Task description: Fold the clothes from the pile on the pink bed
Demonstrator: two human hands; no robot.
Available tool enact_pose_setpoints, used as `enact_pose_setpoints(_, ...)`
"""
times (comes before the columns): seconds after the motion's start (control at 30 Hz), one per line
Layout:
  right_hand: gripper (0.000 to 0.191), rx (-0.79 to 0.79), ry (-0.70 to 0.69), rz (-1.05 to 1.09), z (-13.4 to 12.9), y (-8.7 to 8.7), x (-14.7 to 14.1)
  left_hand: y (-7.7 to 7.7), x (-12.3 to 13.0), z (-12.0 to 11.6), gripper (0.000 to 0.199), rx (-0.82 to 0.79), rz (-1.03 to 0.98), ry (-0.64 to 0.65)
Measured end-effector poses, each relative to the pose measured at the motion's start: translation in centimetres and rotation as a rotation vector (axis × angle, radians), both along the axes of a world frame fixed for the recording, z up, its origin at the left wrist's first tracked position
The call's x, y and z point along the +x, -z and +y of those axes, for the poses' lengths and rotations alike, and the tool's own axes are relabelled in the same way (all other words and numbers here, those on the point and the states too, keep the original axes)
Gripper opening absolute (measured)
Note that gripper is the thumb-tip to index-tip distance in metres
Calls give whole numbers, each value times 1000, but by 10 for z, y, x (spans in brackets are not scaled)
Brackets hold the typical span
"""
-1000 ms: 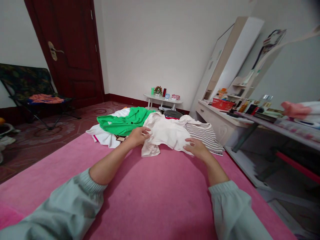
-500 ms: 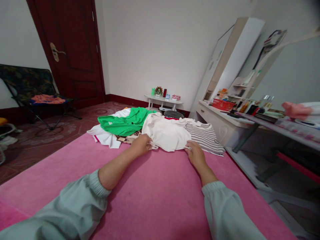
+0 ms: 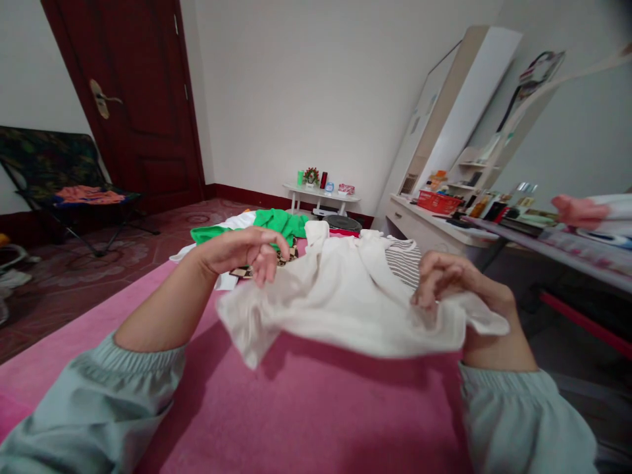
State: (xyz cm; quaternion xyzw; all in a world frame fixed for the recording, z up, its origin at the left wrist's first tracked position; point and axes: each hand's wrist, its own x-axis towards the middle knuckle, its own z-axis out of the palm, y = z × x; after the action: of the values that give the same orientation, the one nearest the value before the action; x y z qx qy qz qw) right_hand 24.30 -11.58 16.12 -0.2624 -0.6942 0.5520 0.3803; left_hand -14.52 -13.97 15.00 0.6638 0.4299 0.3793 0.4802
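Note:
A white garment (image 3: 345,296), blurred at its lower edge, spreads between my hands above the pink bed cover (image 3: 316,415). My left hand (image 3: 251,253) is over its left corner, fingers bent but apart, with nothing visibly gripped. On the right, my right hand (image 3: 447,280) has loosely curled, parted fingers against the cloth, and part of the fabric lies across that wrist. Behind are a green garment (image 3: 279,222), a brown patterned cloth (image 3: 241,272) and a black-and-white striped garment (image 3: 403,262). The striped one is partly covered by the white garment.
A folding chair (image 3: 54,164) with orange cloth stands left, near the dark red door (image 3: 153,99). A small white table (image 3: 323,193) is by the far wall. To the right, a dresser (image 3: 419,222) holds a red basket (image 3: 437,203) and bottles.
Both hands have come nearer and moved apart, and their fingers have loosened from the hem. The white garment has spread wider towards me, covering more of the striped one.

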Motion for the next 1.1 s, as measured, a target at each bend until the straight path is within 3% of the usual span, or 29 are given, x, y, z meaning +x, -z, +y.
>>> enact_pose_setpoints(0.07,57,-45,-20,-18,6,7,3,7,2,1,49,-134,82,175)
enact_pose_setpoints(0.1,59,-55,6,-31,12,13,2,13,5,5,48,-141,104,159)
enact_pose_setpoints(0.2,49,-72,97,-266,37,36,-7,39,16,23,42,-102,199,32)
enact_pose_setpoints(0.33,23,-5,322,-637,62,75,-27,77,31,46,34,132,498,-145)
enact_pose_setpoints(0.43,11,13,451,-564,67,102,-48,96,38,53,39,302,729,-257)
enact_pose_setpoints(0.53,10,13,413,-504,67,124,-62,109,36,56,33,449,905,-352)
enact_pose_setpoints(0.7,13,132,483,-601,71,147,-65,132,17,59,38,553,1006,-425)
enact_pose_setpoints(0.83,14,284,599,-758,70,151,-68,140,17,67,41,669,1086,-494)
enact_pose_setpoints(0.93,14,375,658,-821,66,150,-70,137,19,82,40,806,1217,-425)
enact_pose_setpoints(1.03,16,346,623,-757,66,151,-68,130,12,98,40,758,1290,-291)
enact_pose_setpoints(1.1,18,289,591,-691,68,154,-65,126,3,106,37,707,1247,-296)
